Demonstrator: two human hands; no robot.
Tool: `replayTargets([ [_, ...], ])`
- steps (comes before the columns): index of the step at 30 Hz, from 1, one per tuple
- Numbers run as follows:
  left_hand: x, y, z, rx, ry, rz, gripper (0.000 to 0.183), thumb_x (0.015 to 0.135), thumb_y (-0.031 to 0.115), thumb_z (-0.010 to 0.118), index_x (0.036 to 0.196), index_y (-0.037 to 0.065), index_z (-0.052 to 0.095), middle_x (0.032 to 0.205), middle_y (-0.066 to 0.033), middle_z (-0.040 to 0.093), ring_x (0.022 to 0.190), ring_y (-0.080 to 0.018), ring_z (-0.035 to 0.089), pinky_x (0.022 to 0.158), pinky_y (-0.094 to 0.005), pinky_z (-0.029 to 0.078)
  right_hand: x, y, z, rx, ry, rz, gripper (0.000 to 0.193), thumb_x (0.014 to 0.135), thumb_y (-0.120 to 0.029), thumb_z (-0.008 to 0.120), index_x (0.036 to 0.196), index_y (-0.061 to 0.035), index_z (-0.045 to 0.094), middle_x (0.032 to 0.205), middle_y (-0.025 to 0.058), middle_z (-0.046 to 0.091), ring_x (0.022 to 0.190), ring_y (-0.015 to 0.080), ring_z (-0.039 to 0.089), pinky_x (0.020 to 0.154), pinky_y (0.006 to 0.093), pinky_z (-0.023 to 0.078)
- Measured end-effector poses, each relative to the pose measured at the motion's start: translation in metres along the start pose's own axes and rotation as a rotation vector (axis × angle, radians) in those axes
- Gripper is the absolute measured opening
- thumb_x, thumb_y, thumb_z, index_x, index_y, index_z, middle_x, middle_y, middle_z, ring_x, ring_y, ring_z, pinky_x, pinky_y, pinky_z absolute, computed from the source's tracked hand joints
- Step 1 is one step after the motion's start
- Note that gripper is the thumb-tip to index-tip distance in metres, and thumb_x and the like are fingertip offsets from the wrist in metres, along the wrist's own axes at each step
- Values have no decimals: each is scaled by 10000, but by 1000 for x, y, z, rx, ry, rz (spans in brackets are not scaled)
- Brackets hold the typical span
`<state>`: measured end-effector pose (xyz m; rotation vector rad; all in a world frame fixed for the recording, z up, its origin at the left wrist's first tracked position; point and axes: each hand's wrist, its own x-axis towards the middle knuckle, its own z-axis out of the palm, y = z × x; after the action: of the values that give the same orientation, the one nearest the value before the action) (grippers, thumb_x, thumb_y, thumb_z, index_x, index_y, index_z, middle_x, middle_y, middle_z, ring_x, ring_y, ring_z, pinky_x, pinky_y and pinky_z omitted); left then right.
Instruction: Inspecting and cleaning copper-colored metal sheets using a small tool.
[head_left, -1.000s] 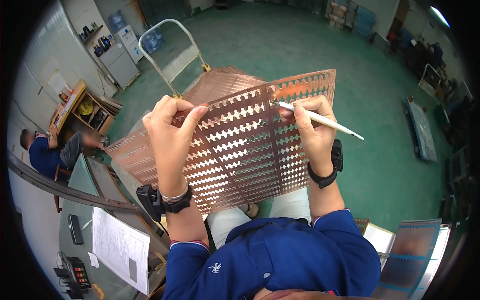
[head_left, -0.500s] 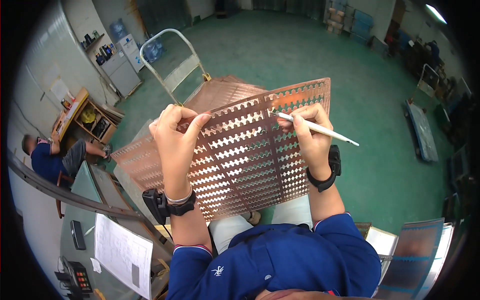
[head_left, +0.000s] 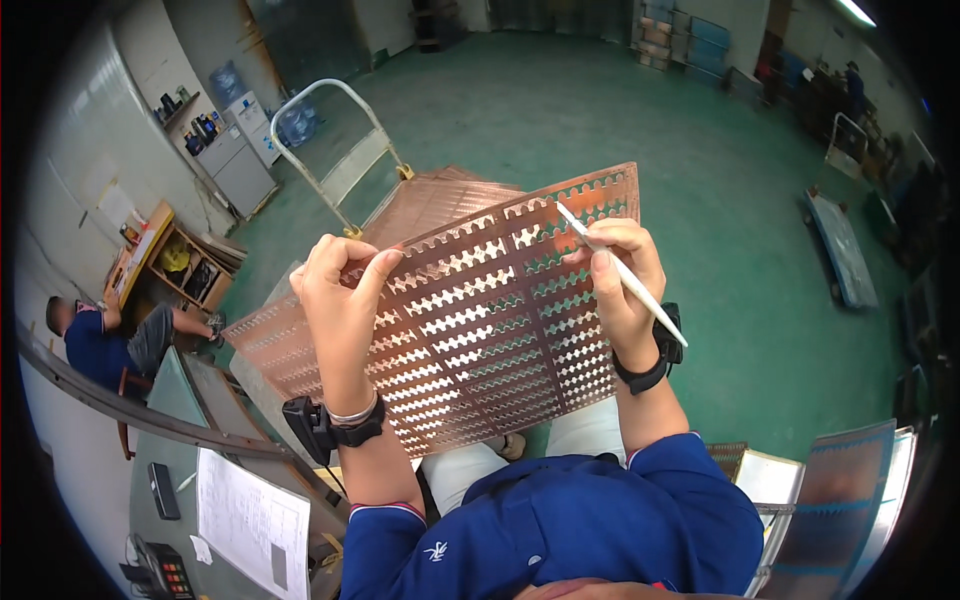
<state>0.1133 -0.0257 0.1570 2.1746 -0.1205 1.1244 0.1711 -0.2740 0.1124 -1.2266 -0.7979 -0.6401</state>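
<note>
A large thin copper-coloured sheet (head_left: 528,310), punched with rows of wavy-edged cutouts, is held up tilted in front of my body. My left hand (head_left: 338,290) pinches its upper edge left of the middle, thumb on the near face. In my right hand (head_left: 625,285) is a slim white pen-shaped tool (head_left: 648,300), gripped like a pencil. Its pointed tip lies at the top row of cutouts, near the upper right; whether it touches the metal I cannot tell. Some cutouts look bright, while others show green floor through them.
Beyond the sheet, a hand trolley (head_left: 335,150) carries more copper-coloured sheets (head_left: 440,200). A desk at lower left holds a paper drawing (head_left: 250,525) and a black phone-like device (head_left: 163,490). Another person (head_left: 110,335) sits at far left. Blue-taped panels (head_left: 835,510) stand at lower right.
The white tool has turned steeper in my right hand, its rear end swinging down and its tip shifting slightly up and right along the top row. My left hand keeps its hold.
</note>
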Motion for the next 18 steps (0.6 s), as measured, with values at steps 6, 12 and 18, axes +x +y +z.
replayTargets([
  [6, 0, 4, 2, -8, -8, -14, 154, 732, 26, 707, 689, -38, 573, 633, -2, 491, 534, -40, 393, 481, -201, 302, 4, -3, 6, 23, 85, 102, 124, 882, -80, 519, 954, 21, 525, 889, 108, 601, 770, 140, 614, 700, 261, 514],
  [12, -1, 4, 1, 1, 3, -3, 162, 728, 28, 710, 686, -36, 567, 625, 2, 478, 532, -40, 388, 477, -203, 294, 6, -3, 7, 56, 108, 144, 120, 895, -86, 518, 939, 25, 520, 872, 112, 617, 767, 137, 617, 703, 261, 518],
  [18, -1, 3, 3, -10, -3, 9, 166, 724, 27, 712, 678, -33, 563, 618, 7, 463, 529, -40, 390, 476, -203, 293, 6, 0, 7, 51, 75, 113, 126, 890, -87, 529, 945, 26, 534, 881, 116, 617, 770, 133, 612, 701, 259, 516],
])
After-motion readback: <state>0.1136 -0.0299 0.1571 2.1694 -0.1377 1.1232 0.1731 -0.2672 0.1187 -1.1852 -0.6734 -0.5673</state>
